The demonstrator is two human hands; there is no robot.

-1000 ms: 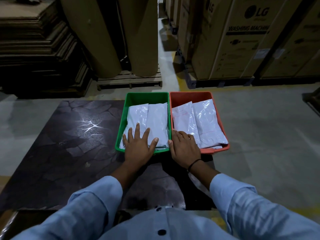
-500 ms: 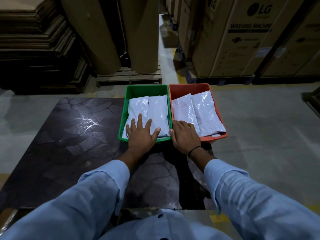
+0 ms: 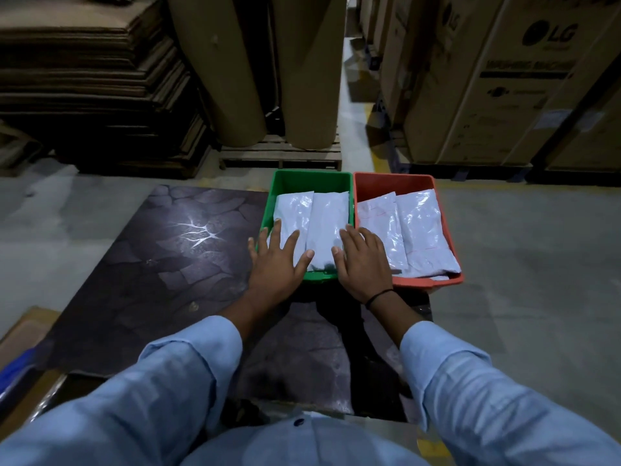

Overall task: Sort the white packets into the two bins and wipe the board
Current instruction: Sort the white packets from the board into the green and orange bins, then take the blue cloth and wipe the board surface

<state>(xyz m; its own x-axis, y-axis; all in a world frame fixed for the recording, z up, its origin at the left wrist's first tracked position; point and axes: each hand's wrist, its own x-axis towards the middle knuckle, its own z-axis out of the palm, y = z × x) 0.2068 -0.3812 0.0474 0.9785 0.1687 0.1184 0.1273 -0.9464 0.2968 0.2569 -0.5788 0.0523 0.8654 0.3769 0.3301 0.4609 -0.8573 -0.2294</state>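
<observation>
While our left hand [image 3: 278, 268] and right hand [image 3: 363, 264] lie flat, holding nothing, on green bin [image 3: 312, 179] and red bin [image 3: 391, 183], big boxes [image 3: 487, 95] behind.

I see the left bin [image 3: 311, 175] and the right bin [image 3: 393, 177] touching side by side at the far right of the board [image 3: 134, 264]. Packets [image 3: 327, 220] lie in both. My left hand [image 3: 277, 265] rests on the left bin's near edge, my right hand [image 3: 362, 265] where the bins meet. Behind them, rolls [image 3: 235, 62] stand on a pallet [image 3: 279, 156].
</observation>
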